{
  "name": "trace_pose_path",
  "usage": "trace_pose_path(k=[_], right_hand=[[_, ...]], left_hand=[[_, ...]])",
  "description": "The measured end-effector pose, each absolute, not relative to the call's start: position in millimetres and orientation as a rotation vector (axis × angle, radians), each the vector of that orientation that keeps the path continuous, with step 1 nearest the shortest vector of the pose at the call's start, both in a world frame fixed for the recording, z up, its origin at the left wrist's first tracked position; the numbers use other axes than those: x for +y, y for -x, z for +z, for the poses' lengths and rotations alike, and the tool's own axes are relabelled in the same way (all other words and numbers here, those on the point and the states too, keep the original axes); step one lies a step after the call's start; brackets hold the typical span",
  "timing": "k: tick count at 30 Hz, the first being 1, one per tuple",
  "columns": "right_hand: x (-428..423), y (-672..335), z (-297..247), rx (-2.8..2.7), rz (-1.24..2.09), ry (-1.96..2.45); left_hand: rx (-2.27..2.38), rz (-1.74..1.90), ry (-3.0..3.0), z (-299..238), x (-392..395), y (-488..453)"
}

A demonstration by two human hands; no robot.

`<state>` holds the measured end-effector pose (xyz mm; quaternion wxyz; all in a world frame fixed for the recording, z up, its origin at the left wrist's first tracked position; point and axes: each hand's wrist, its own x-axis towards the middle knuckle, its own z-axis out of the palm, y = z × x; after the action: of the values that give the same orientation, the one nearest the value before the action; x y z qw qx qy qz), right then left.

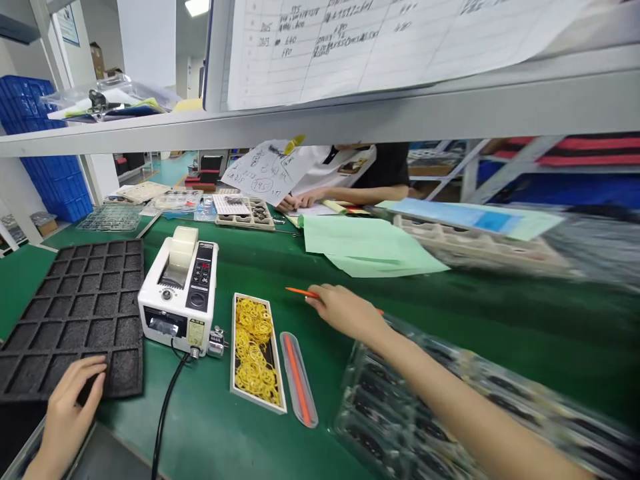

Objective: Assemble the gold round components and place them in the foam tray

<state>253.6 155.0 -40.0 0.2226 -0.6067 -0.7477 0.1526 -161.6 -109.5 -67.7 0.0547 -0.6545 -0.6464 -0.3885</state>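
Observation:
My right hand (345, 310) is closed around a thin, orange, pointed stick (301, 292), its tip toward the left. I cannot make out whether it is a pen or another tool. Below that forearm lie clear plastic trays (345, 417) holding dark parts, blurred. At the lower left, my left hand (73, 407) rests over the near edge of a black compartment tray (93, 300), thumb and fingers apart, with nothing visible in it. Between the hands stand a white tape dispenser (170, 300), a white box of yellow rubber bands (256, 350) and a narrow clear dish with an orange strip (299, 380).
A metal shelf beam (320, 127) crosses above the green table (200, 400), with a written sheet (350, 50) over it. Green paper (370, 240) and a beige parts box (260, 215) lie farther back. Opposite, another person's hands (303, 200) rest on papers. A black cable (165, 413) runs toward me.

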Motion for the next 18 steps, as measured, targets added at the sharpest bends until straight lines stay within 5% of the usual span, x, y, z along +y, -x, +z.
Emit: trace_pose_path(k=[8, 18], right_hand=[[130, -185, -50, -2.202, 0.044, 1.524], [45, -157, -60, -2.443, -0.043, 1.005]], left_hand=[[-1.784, -0.461, 2.009, -98, -133, 214], [-1.72, -0.599, 1.95, -81, -141, 234]])
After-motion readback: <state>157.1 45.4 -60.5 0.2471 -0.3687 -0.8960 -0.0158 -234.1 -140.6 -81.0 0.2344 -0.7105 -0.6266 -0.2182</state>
